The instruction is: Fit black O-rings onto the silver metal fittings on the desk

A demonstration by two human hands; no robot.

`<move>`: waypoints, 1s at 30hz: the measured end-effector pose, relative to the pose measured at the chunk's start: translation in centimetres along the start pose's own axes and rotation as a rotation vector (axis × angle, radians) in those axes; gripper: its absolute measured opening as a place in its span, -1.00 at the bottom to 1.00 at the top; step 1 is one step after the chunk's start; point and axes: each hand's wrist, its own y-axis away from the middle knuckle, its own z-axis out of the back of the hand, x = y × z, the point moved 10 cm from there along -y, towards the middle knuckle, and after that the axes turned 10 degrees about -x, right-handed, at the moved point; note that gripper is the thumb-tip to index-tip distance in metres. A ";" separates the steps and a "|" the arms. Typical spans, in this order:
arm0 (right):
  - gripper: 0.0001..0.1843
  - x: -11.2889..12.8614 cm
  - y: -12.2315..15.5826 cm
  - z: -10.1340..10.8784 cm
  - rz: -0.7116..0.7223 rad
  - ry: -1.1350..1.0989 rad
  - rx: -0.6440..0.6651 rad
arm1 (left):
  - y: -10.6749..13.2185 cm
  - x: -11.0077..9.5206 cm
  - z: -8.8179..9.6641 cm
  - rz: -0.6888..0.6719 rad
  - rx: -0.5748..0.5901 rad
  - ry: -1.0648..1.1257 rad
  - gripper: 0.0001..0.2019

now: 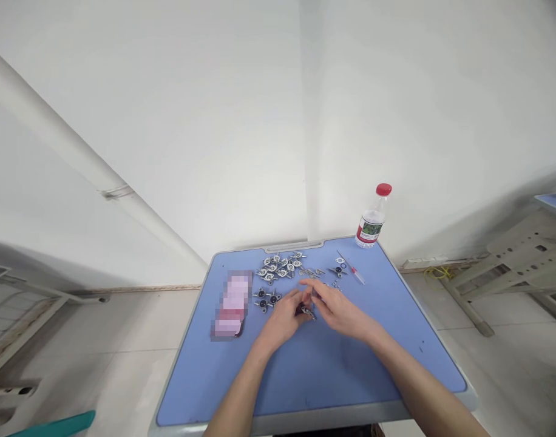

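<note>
Metal part (308,312) is grasped in the left hand (283,315) over the blue desk (323,370); right hand (336,309) is close beside it, its grip not determinable. Loose parts (278,267) lie beyond both hands; a bottle (371,224) stands far right.

The blue, rectangular desktop (342,370) looks like smooth, matt plastic. On it, the small, silvery, diamond-flanged fittings (283,274) look like shiny metal. At its far right corner, the clear, cylindrical bottle (372,216) looks like glossy plastic. Behind the desktop, the flat white wall (214,121) looks smooth and matt.
</note>
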 end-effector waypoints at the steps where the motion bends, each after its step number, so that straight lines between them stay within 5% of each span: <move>1: -0.54 -0.1 0.0 0.2 -0.006 -0.010 -0.008 | 0.0 0.0 0.0 0.001 0.002 -0.003 -0.92; 5: -0.62 -0.6 -0.1 0.9 -0.038 0.000 -0.040 | 0.0 0.0 0.1 -0.008 0.002 -0.010 -0.92; 11: -0.87 -2.7 0.1 -0.4 -0.050 0.373 0.088 | -0.1 0.2 0.2 -0.019 -0.013 -0.056 -0.95; 21: -0.83 -3.4 0.3 -2.3 -0.027 0.606 0.183 | -0.1 0.2 0.2 -0.021 -0.012 -0.065 -0.93; 30: -0.85 -3.0 0.3 -2.1 -0.009 0.593 0.170 | -0.1 -0.1 0.4 -0.023 -0.019 -0.067 -0.94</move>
